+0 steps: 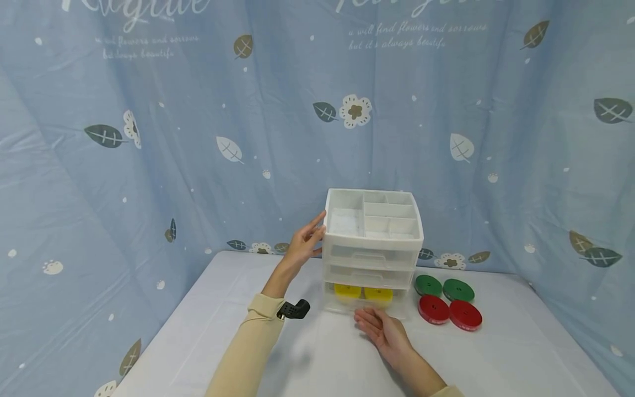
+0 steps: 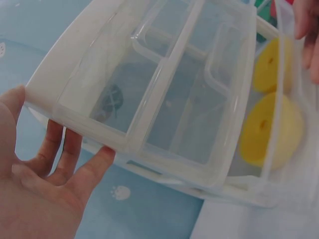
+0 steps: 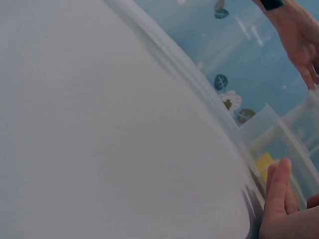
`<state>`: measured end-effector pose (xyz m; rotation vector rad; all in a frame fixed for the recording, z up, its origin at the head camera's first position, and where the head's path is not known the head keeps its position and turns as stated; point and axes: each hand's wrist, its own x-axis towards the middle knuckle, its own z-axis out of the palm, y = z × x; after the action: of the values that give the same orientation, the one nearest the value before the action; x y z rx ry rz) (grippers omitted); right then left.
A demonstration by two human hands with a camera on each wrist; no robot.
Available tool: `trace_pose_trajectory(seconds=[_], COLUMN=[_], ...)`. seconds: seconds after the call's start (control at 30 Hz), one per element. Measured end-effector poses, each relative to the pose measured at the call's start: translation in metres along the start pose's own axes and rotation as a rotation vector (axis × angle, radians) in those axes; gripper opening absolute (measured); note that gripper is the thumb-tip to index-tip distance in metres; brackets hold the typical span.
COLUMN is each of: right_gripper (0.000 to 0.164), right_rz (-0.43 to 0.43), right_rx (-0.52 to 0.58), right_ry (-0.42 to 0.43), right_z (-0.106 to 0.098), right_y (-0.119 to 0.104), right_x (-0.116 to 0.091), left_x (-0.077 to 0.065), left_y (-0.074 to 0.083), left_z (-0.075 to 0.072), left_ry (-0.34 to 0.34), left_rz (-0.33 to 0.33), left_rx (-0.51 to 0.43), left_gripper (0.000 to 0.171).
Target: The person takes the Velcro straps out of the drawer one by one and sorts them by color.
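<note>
A white drawer unit (image 1: pixel 373 241) with clear drawers and a divided top tray stands towards the back of the table. Its bottom drawer (image 1: pixel 333 306) is pulled partly out. Inside lie two yellow rolls (image 1: pixel 378 296), each with a small centre hole, also visible in the left wrist view. My left hand (image 1: pixel 300 245) touches the unit's left side, fingers spread and thumb at the top edge. At the bottom drawer's front is my right hand (image 1: pixel 389 335), its fingers extended side by side; whether they touch the drawer is hard to tell.
Right of the unit lie two green rolls (image 1: pixel 458 290) and two red rolls (image 1: pixel 465 315), close together. A white cloth covers the table (image 1: pixel 198 331). Behind hangs a blue curtain (image 1: pixel 278 138) with leaf and flower prints.
</note>
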<state>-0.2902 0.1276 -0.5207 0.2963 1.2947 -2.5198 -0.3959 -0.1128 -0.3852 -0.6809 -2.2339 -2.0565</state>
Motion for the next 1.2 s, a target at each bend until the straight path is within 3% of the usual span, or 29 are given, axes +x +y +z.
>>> trace_pose_trajectory(seconds=[0.5,1.2], right_gripper=[0.052,0.052], right_rz=[0.097,0.095], right_rx=[-0.057,-0.112], right_ry=[-0.067,-0.092], right_z=[-0.004,-0.006], right_y=[0.008,0.016], right_x=[-0.041,-0.049], left_x=[0.001,0.0], left_y=[0.001,-0.001], left_z=[0.0,0.001], left_ry=[0.008,0.011], left_rz=[-0.01,-0.001], left_rx=[0.011,0.02], left_gripper=[0.047,0.048])
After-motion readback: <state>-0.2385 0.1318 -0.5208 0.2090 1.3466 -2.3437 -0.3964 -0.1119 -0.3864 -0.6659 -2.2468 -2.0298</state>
